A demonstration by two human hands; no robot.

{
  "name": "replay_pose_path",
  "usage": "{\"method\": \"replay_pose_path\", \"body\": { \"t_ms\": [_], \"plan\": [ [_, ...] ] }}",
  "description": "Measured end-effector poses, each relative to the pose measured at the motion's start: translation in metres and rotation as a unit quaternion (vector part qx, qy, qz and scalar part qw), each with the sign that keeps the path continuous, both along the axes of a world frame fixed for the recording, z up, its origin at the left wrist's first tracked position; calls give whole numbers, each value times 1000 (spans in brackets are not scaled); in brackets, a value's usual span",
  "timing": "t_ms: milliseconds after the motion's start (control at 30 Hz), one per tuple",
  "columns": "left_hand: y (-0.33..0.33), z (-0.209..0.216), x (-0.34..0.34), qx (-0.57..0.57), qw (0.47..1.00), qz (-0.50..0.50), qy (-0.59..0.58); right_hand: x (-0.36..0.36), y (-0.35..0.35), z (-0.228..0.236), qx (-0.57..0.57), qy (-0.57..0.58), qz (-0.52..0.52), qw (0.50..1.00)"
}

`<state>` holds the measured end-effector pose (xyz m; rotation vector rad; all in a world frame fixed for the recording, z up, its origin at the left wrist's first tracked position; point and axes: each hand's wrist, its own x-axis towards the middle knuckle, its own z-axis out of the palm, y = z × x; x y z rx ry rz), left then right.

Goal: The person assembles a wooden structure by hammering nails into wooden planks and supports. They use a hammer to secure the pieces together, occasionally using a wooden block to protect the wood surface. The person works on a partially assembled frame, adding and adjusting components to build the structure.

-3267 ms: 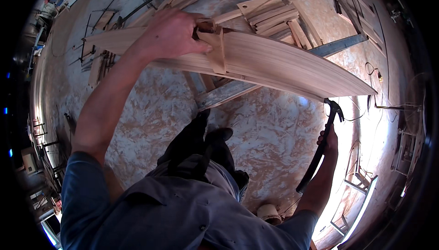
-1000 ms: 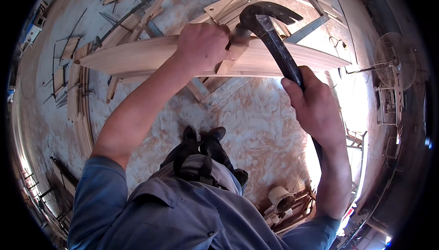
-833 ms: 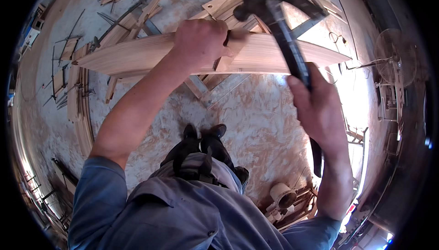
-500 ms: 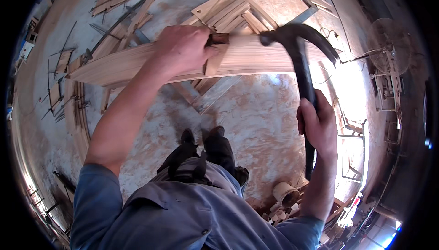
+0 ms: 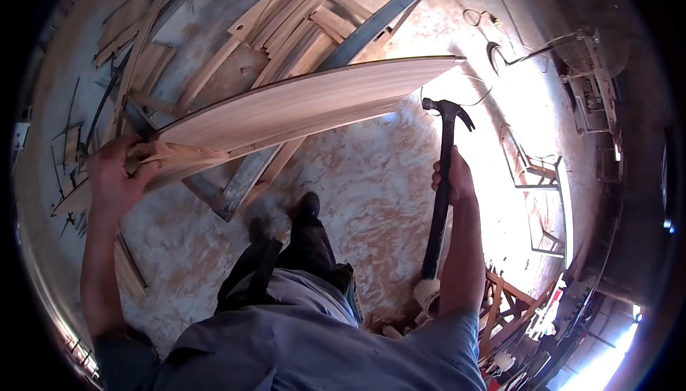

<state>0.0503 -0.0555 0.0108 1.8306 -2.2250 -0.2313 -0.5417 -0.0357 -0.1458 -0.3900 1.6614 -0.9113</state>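
Note:
My right hand [image 5: 459, 177] is closed round the handle of a black claw hammer [image 5: 434, 237]. The hammer stands nearly upright in view, head up, apart from the wood. A long pale wooden board [image 5: 307, 109] lies across the middle, raised above the floor, its far right end tapering into bright light. Near its left part, my left hand [image 5: 118, 174] is closed on a small light wooden block [image 5: 191, 154] that rests against the board. Part of the block is hidden by my fingers.
Beyond the board lies a pile of cut wooden pieces [image 5: 293, 23]. A bluish-grey support beam [image 5: 379, 23] runs under the board. At right are a standing fan [image 5: 589, 41] and metal frames [image 5: 561, 205]. A whitish bucket [image 5: 426, 292] and wood scraps stand beside my right arm.
My left hand has moved left and nearer along the board with the block. The hammer has dropped nearer me, away from the board. The whole view has shifted and turned.

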Motion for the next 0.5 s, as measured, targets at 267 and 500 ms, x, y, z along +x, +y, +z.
{"method": "replay_pose_path", "body": {
  "t_ms": [267, 500],
  "plan": [
    [-2, 11, -8, -5, 999, -26, -39, -24, -40, -59, 143, -39, 108, 983],
    [-1, 9, -12, -34, 999, -32, -29, -33, -45, -66, 166, -21, 134, 977]
  ]
}}
